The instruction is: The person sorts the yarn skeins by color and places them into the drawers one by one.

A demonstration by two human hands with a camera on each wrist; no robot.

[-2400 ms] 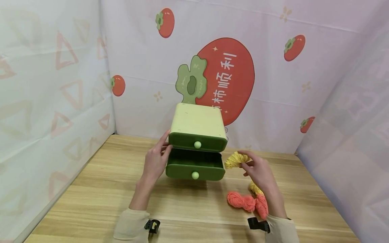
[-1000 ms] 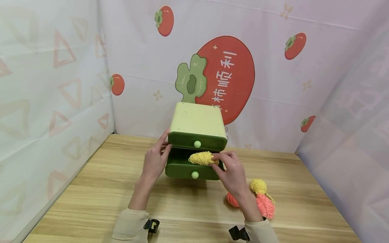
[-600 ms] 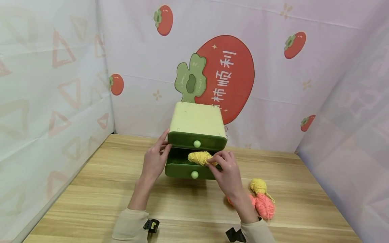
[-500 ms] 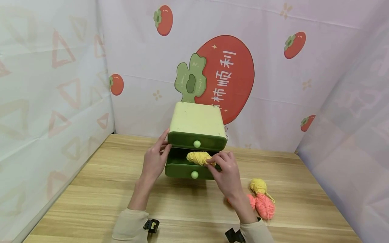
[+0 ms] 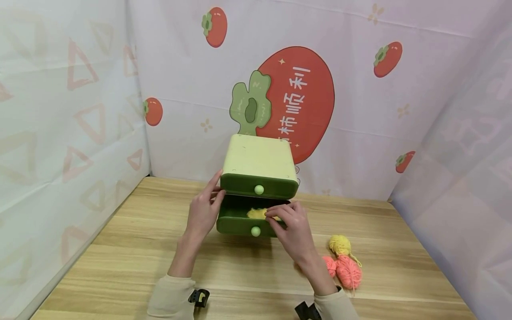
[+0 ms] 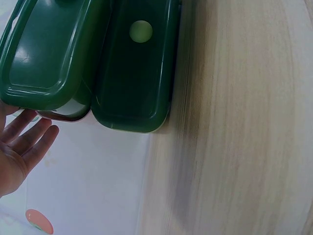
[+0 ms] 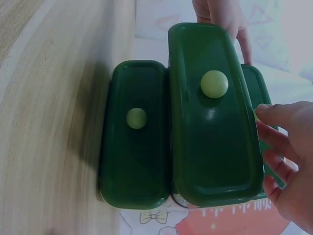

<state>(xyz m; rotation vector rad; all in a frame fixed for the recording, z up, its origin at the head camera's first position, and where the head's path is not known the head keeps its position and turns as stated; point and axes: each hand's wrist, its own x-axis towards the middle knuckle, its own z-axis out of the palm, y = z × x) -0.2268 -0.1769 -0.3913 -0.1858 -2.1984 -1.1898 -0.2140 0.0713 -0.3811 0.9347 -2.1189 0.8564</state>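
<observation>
A small cabinet with a pale yellow top (image 5: 259,155) and green drawers stands on the table. Its middle drawer (image 5: 236,226) is pulled out; the bottom drawer (image 7: 134,161), seen in the right wrist view, is closed beneath it. Inside the open drawer lies a skein of yellow yarn (image 5: 255,214), partly hidden by the front panel and my fingers. My right hand (image 5: 294,226) reaches over the drawer's right end, thumb and forefinger pinching the yarn. At the cabinet's left side, my left hand (image 5: 202,211) touches it with extended fingers.
To the right on the wooden table (image 5: 384,258) lie a yellow yarn ball (image 5: 340,245), a coral yarn skein (image 5: 349,272) and another coral skein (image 5: 329,266), half behind the right forearm. Printed cloth walls (image 5: 180,146) enclose the back and sides.
My right hand has brought the yellow skein leftward from beside the cabinet into the open drawer, then lowered it below the front rim. The left hand has stayed in place.
</observation>
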